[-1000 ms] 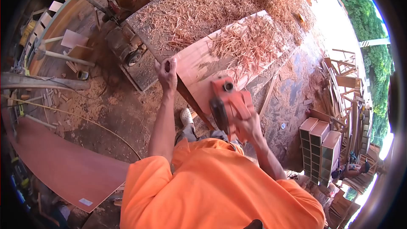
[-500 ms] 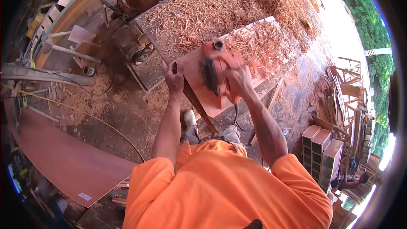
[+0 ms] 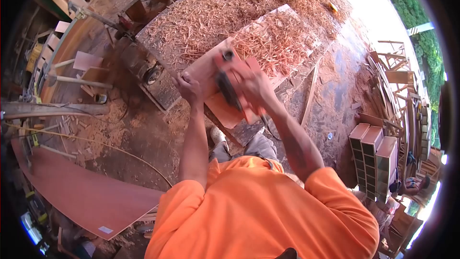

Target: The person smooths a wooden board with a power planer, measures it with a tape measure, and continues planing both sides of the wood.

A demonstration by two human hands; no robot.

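Your right hand (image 3: 258,88) was wrapped round the red power planer (image 3: 228,88), which sat over the wooden board (image 3: 206,69) at twelve o'clock, while your left hand (image 3: 190,88) curled at the board's edge, at the planer's nine o'clock, whether clamping or merely bracing I couldn't tell. A sideways slip could have run the planer into that hand, and loose wood shavings (image 3: 282,43) on the surface (image 3: 297,73) could have let the board skid; the power cord (image 3: 268,125), toward five o'clock, could have snagged.

Mid-frame, the red planer (image 3: 235,77) and right hand (image 3: 258,89) were blurred, the tool hiding part of the board (image 3: 206,68). At lower left, a pale label (image 3: 105,229) was too small to read; the bottom edge cropped the orange shirt (image 3: 263,211).
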